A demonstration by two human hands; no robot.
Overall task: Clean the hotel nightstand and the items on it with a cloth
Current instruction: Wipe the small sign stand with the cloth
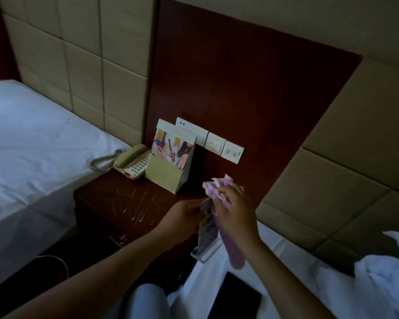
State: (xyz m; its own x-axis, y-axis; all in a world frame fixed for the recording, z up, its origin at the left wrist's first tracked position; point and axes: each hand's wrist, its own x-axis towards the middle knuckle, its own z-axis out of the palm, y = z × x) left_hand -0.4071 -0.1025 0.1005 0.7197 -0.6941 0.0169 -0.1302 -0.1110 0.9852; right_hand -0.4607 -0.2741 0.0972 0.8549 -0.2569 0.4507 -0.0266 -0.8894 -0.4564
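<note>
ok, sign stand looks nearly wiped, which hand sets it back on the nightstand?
Left, probably. The left hand already grips the sign stand and hangs over the nightstand. The right hand is full of the pink cloth.

Dim room, beige padded wall panels [83, 65], dark wood headboard panel [240, 88] — white-sheeted beds [32, 134] either side

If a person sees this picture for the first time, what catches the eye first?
Probably the two hands in the middle: the left hand holds an acrylic sign holder while the right hand wipes it with a pink cloth. Behind them, pale scratch marks cross the dark nightstand top.
</note>
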